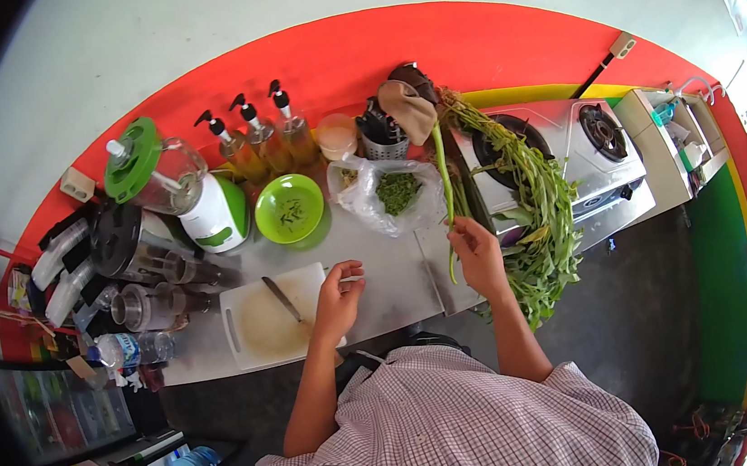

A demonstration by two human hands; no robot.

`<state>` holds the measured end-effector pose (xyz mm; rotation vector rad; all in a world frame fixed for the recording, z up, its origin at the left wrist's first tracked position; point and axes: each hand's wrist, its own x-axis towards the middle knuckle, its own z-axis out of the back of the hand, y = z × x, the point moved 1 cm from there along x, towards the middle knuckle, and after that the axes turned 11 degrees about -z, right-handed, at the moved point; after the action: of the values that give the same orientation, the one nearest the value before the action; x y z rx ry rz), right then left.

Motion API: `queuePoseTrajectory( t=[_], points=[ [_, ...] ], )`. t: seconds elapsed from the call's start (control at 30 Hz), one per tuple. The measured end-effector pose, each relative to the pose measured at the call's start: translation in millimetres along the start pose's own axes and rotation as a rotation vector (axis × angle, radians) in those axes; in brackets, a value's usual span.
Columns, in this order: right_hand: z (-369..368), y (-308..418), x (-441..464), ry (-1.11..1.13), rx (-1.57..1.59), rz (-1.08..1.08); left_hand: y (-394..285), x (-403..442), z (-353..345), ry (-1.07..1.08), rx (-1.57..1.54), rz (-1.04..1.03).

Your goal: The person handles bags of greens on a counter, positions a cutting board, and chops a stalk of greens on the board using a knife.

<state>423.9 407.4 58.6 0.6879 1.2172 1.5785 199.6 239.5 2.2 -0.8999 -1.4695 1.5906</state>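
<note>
My right hand (475,249) pinches a long, thin green bean (443,171), which hangs upright between the bag and the stove. Over the right edge of the white cutting board (250,314), my left hand (338,296) is loosely curled with nothing visible in it. A knife (282,299) lies on the board, its handle partly behind my left wrist. Beyond the board, a green bowl (289,207) contains small cut green pieces. A clear plastic bag (370,201) of chopped greens (398,191) sits between my hands, farther back. Leafy green stems (536,216) lie beside my right hand.
A steel gas stove (565,149) stands at the right, partly covered by the stems. Along the back are a blender (207,209), several pump bottles (264,144) and a utensil holder (386,148). Clear jars (149,307) and a water bottle (131,348) crowd the left end.
</note>
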Motion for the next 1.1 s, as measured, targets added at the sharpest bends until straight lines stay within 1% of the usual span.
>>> queuePoseTrajectory(
  t=[0.07,0.13,0.2,0.23,0.27,0.3,0.33,0.4,0.47,0.5,0.53,0.57,0.6,0.63,0.67,0.7,0.73,0.77,0.8,0.83,0.87,0.93,0.97,1.03,1.07,1.1],
  points=[
    [-26,0,-20,-0.016,-0.001,0.052,-8,-9,11,-0.009,-0.067,0.010],
    [-49,8,-41,0.063,-0.177,0.129,-12,-22,27,-0.033,-0.076,0.003],
    [-73,4,-57,0.140,-0.163,0.113,-14,-38,45,-0.052,-0.228,-0.011],
    [-84,3,-65,0.190,-0.271,0.230,-15,-47,55,-0.068,-0.227,-0.008],
    [-95,3,-74,0.237,-0.376,0.348,-17,-57,65,-0.093,-0.293,0.016],
    [-105,9,-84,0.282,-0.452,0.307,-19,-67,74,-0.118,-0.360,0.037],
    [-114,8,-90,0.292,-0.450,0.314,-13,-75,83,-0.129,-0.357,0.035],
    [-136,2,-97,0.374,-0.539,0.369,13,-95,103,-0.319,-0.434,0.181],
    [-156,3,-104,0.358,-0.581,0.431,40,-114,125,-0.363,-0.429,0.183],
    [-166,3,-108,0.333,-0.627,0.479,58,-124,136,-0.467,-0.515,0.169],
    [-175,4,-112,0.331,-0.623,0.486,76,-135,147,-0.568,-0.602,0.154],
    [-184,4,-116,0.346,-0.612,0.436,96,-147,157,-0.567,-0.600,0.147],
    [-193,3,-119,0.358,-0.599,0.388,117,-159,170,-0.710,-0.674,0.155],
    [-201,-1,-123,0.351,-0.596,0.395,128,-170,181,-0.851,-0.749,0.162],
    [-210,-8,-127,0.409,-0.623,0.326,133,-182,191,-0.846,-0.750,0.152],
    [-218,-16,-132,0.467,-0.651,0.255,138,-193,200,-0.930,-0.775,0.177],
    [-226,-19,-137,0.461,-0.651,0.259,140,-200,207,-1.014,-0.799,0.206],
    [-235,-24,-143,0.470,-0.686,0.244,142,-204,211,-1.011,-0.801,0.204],
    [-244,-29,-150,0.480,-0.722,0.228,144,-209,213,-1.063,-0.750,0.213],
    [-253,-34,-154,0.462,-0.772,0.260,146,-213,217,-1.115,-0.697,0.223],
    [-261,-38,-157,0.462,-0.774,0.259,148,-215,221,-1.114,-0.699,0.225],
    [-274,-36,-165,0.339,-0.887,0.202,163,-218,230,-0.981,-0.316,0.356],
    [-280,-37,-167,0.338,-0.888,0.197,171,-216,232,-0.977,-0.316,0.360],
    [-289,-45,-173,0.221,-0.842,0.114,172,-214,236,-0.841,0.222,0.325],
    [-292,-49,-176,0.225,-0.843,0.103,174,-216,235,-0.836,0.224,0.335],
    [-294,-52,-177,0.178,-0.869,0.121,158,-214,231,-0.852,0.687,0.196]
  ],
)
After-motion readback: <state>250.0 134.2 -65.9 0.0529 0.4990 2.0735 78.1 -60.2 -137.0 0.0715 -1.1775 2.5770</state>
